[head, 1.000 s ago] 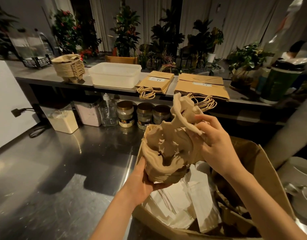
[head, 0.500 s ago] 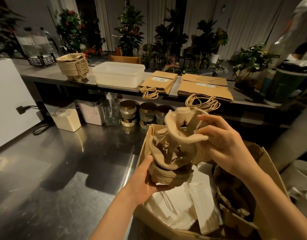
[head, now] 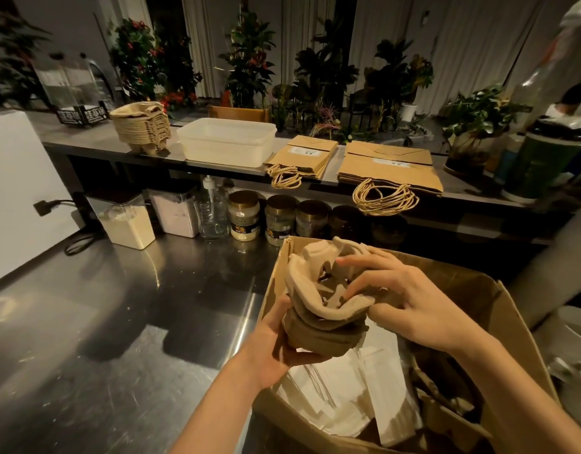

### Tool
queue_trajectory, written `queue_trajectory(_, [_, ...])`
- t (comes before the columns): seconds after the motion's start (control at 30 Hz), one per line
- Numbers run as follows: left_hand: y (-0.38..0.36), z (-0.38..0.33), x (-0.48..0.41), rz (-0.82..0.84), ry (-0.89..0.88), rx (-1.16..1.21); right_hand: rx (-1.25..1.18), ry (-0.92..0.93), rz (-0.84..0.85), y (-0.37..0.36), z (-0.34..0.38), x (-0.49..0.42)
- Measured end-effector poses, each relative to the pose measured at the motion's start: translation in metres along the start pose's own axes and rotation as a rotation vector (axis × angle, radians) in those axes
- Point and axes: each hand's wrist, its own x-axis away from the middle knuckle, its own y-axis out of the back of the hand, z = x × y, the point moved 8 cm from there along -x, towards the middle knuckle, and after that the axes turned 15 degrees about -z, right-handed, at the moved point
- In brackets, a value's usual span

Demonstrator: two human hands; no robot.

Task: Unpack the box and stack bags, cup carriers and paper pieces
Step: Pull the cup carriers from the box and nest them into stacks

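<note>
Left hand (head: 276, 345): palm under the base of a nested bundle of cup carriers (head: 302, 283), fingers and thumb curled round its lower left side, gripping. Right hand (head: 413, 309): on top of the same bundle, fingers spread and bent over the rim of the uppermost carrier, tips down among its cup wells, holding it. The uppermost carrier sits askew on the others and looks crumpled. The bundle is raised above the open cardboard box (head: 472, 290), over its left half, clear of the contents. Inside the box, directly below the bundle: white paper pieces (head: 345, 388), lying flat and overlapping; brown material to their right, too dark to identify. The box stands on the steel counter (head: 119, 322), at its right end. Raised shelf (head: 86, 142) behind the counter, left to right: second carrier stack (head: 142, 129), upright and neatly nested; white plastic tub (head: 227, 142) just beside it; small kraft bags (head: 305, 155), stacked flat, handles hanging over the front edge; large kraft bags (head: 390, 168), likewise stacked flat. Under the shelf, on the counter: a row of jars (head: 243, 217).
</note>
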Motion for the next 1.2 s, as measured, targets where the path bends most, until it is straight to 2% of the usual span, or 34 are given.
queue_trajectory(0.1, [0.002, 0.001, -0.001, -0.041, 0.018, 0.040, -0.175, -0.087, -0.002, 0.005, 0.003, -0.001])
queue_trajectory(0.17, [0.002, 0.000, -0.001, -0.056, 0.005, 0.044, -0.248, -0.147, -0.085, 0.012, 0.005, -0.007])
queue_trajectory(0.27, [-0.002, -0.003, 0.004, -0.042, -0.045, -0.018, -0.076, -0.136, -0.247, 0.025, 0.003, -0.021])
queue_trajectory(0.33, [-0.003, -0.004, 0.005, -0.024, -0.071, -0.053, 0.034, -0.096, -0.187, 0.019, 0.009, -0.032])
queue_trajectory(0.47, [-0.004, -0.003, 0.009, -0.001, -0.075, -0.095, 0.231, -0.086, 0.139, -0.017, 0.006, -0.046])
queue_trajectory(0.53, [0.000, -0.003, 0.009, -0.027, -0.080, -0.096, 0.304, -0.064, 0.210, -0.031, 0.002, -0.046])
queue_trajectory(0.63, [0.003, -0.002, 0.007, -0.046, -0.073, -0.075, 0.372, -0.044, 0.157, -0.035, -0.002, -0.044])
queue_trajectory(0.8, [-0.007, -0.003, 0.010, -0.028, -0.096, -0.174, 0.493, -0.049, 0.028, -0.039, -0.011, -0.035])
queue_trajectory(0.9, [-0.009, -0.002, 0.011, 0.011, -0.107, -0.180, 0.369, -0.112, -0.065, -0.029, -0.016, -0.034])
queue_trajectory(1.07, [-0.004, -0.010, 0.004, -0.002, -0.125, 0.005, -0.004, -0.417, -0.285, 0.013, -0.034, -0.038])
queue_trajectory(1.13, [-0.001, -0.011, 0.002, -0.004, -0.128, 0.062, -0.174, -0.536, -0.311, 0.011, -0.042, -0.031])
queue_trajectory(1.2, [-0.001, -0.013, 0.002, 0.009, -0.156, 0.057, -0.188, -0.579, -0.252, -0.010, -0.047, -0.022])
